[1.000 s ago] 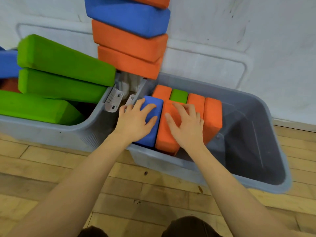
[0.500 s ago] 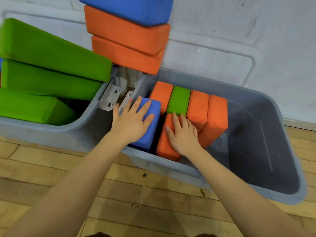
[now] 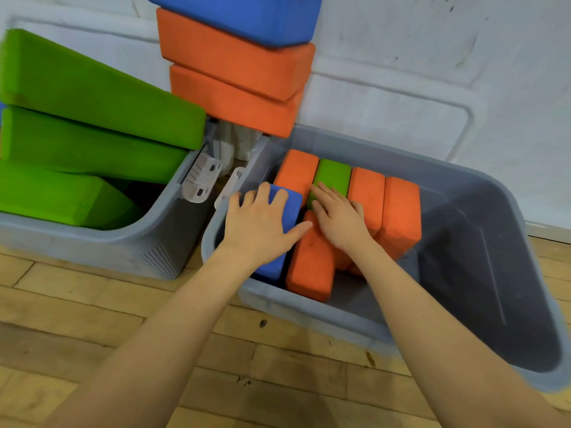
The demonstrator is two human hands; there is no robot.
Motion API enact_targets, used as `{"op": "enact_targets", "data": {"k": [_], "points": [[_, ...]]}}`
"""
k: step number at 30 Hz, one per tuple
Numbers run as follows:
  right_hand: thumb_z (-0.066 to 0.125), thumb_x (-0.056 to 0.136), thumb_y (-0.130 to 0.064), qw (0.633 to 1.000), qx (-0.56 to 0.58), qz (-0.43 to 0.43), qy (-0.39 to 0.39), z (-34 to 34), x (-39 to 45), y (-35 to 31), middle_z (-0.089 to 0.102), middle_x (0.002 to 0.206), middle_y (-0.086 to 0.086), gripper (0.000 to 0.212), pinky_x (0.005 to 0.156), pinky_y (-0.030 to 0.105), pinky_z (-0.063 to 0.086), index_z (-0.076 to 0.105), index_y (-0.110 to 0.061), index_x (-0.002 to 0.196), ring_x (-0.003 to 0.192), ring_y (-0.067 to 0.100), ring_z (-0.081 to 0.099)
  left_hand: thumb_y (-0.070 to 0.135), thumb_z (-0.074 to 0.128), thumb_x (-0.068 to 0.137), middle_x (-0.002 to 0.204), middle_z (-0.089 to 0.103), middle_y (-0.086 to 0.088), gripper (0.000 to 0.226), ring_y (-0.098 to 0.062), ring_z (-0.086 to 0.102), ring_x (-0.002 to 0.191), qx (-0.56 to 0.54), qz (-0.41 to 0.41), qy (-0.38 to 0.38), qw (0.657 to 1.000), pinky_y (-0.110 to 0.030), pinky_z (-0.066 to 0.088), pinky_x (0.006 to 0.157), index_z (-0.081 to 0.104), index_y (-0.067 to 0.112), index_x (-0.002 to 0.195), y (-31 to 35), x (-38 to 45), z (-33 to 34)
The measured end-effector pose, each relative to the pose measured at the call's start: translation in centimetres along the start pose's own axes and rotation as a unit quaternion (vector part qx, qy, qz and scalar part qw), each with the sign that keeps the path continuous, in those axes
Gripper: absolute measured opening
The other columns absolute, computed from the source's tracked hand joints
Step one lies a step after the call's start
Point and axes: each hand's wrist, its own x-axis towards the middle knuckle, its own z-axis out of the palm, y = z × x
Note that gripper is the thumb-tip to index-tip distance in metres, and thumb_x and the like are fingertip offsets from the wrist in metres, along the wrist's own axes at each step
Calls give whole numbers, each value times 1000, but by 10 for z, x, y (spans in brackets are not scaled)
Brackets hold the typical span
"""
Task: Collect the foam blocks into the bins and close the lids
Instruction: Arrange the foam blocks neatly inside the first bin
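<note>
Both hands work inside the right bin (image 3: pixel 309 310), packing blocks upright against its left end. The left hand (image 3: pixel 262 223) lies flat with fingers spread on the blue block (image 3: pixel 289 205), pressing rather than clasping, so its grip is apart. The right hand (image 3: pixel 336 217) rests with straight fingers over the near orange block (image 3: pixel 312 267), fingertips reaching the green block (image 3: pixel 335 176); its grip is likewise apart and holds nothing. Behind them stand more orange blocks in a row, touching one another, and the bin's right half has no blocks in it. To do this step well, the person should likely push both blocks down evenly until they seat below the rim, keeping them square to the row so no gap is wasted and a lid could later sit flat. Foam springs back, so a firm, level press seems wiser than a jab at one corner. The left bin (image 3: pixel 92 242) is heaped with green blocks (image 3: pixel 92 97) rising above its rim, and a stack (image 3: pixel 238 57) of orange and blue blocks stands against the wall, not yet binned.
</note>
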Motion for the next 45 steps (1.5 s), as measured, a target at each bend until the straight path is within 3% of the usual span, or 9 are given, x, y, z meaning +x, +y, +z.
{"op": "enact_targets", "data": {"k": [6, 12, 15, 18, 22, 26, 30, 37, 45], "points": [[26, 102, -37, 994, -79, -68, -25, 7, 13, 6, 16, 156, -16, 45, 113, 42, 6, 22, -43, 145, 145, 13, 11, 57, 43, 90, 158, 7, -8, 70, -26, 41, 128, -79, -3, -6, 997, -34, 39, 93, 22, 26, 148, -1, 1, 6], [24, 101, -38, 995, -86, -49, -10, 12, 17, 10, 11, 157, -16, 47, 115, 47, 1, 15, -46, 146, 145, 11, 6, 48, 57, 73, 131, 51, -26, 60, -38, 65, 77, -87, 11, 30, 996, -40, 51, 63, 64, 12, 121, -3, 10, 12], [23, 101, -38, 995, -87, -52, -15, 12, 17, 12, 7, 157, -18, 46, 115, 45, 3, 15, -48, 145, 145, 9, 4, 55, 37, 85, 147, 34, -21, 66, -39, 53, 111, -50, 2, -6, 999, -45, 42, 90, 40, 21, 142, 4, 16, 20], [16, 99, -42, 994, -94, -50, -16, 13, 17, 13, 5, 157, -16, 46, 115, 45, 3, 13, -50, 144, 145, 10, 4, 57, 14, 87, 153, 21, -19, 72, -36, 25, 139, -14, 17, -12, 1000, -50, 16, 112, 22, 21, 148, 6, 12, 31], [2, 88, -49, 993, -102, -53, -5, 14, 16, 12, 5, 158, -14, 57, 114, 46, 2, 13, -50, 144, 145, 10, 5, 55, 5, 89, 154, 18, -16, 73, -32, 17, 142, -3, 28, -24, 999, -47, 1, 113, 21, 17, 148, 5, 19, 40], [20, 101, -41, 995, -83, -49, -26, 12, 15, 10, 6, 158, -13, 45, 114, 43, -1, 16, -46, 146, 146, 11, 3, 49, 15, 91, 148, 33, -18, 67, -35, 33, 136, -7, 23, -40, 999, -50, 9, 113, 36, 13, 143, 9, 20, 43], [14, 100, -42, 996, -79, -36, -20, 12, 0, 11, 7, 158, -13, 47, 113, 43, -1, 16, -43, 147, 146, 11, 2, 51, -4, 85, 157, 12, -11, 75, -30, 10, 144, -16, 28, -45, 998, -46, -9, 111, 16, 18, 150, 8, 15, 41], [-6, 84, -51, 989, -135, -66, -8, 6, 4, 16, 12, 157, -12, 67, 106, 42, 10, 18, -44, 146, 144, 15, 14, 48, -8, 87, 158, -5, -6, 70, -23, -7, 145, 9, 32, -46, 998, -46, -17, 110, 0, 18, 150, 16, 12, 41], [0, 88, -50, 995, -84, -60, 14, 22, 13, -3, 20, 156, -11, 63, 114, 34, 5, 22, -41, 146, 145, 15, 13, 54, -18, 74, 158, -7, -3, 84, -22, -7, 145, -25, 15, -80, 996, -41, -12, 113, -3, 22, 150, -5, 20, 43]]}}
